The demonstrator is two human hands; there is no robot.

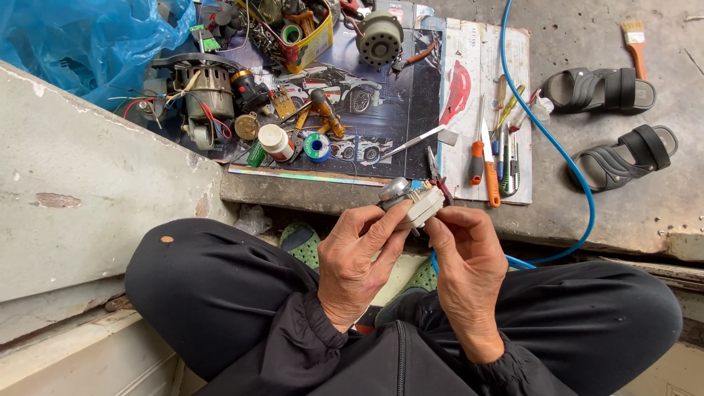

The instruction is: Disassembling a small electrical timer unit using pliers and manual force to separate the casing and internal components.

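Note:
Both of my hands hold a small beige and grey switch part with metal bits, above my lap. My left hand grips it from the left with thumb and fingers wrapped round it. My right hand pinches its right end with the fingertips. Black sleeves and black trousers fill the lower part of the view.
On the cardboard mat ahead lie a motor, a solder spool, a white-capped bottle, screwdrivers and a tin of parts. A blue cable curves right. Sandals, a brush and a blue bag lie around.

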